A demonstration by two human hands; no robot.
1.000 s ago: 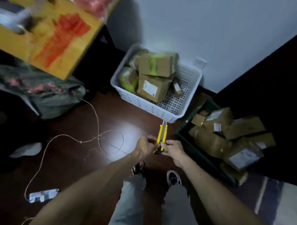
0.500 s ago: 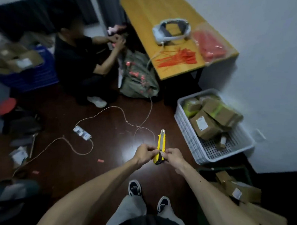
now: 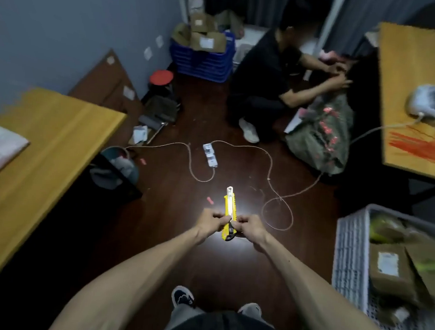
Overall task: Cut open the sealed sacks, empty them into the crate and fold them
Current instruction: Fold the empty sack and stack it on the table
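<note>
A yellow utility knife points away from me, its blade tip out, held over the dark floor. My left hand pinches its left side and my right hand pinches its right side near the black slider. A green sack with red print lies on the floor at the right, beside a crouching person. The white crate at the lower right holds several brown parcels.
A crouching person works at the sack. A power strip and its cord trail across the floor. Wooden tables stand left and right. A blue crate of parcels stands at the back.
My view has swung left, away from the white crate toward the room's middle. Both hands kept holding the knife in front of me.
</note>
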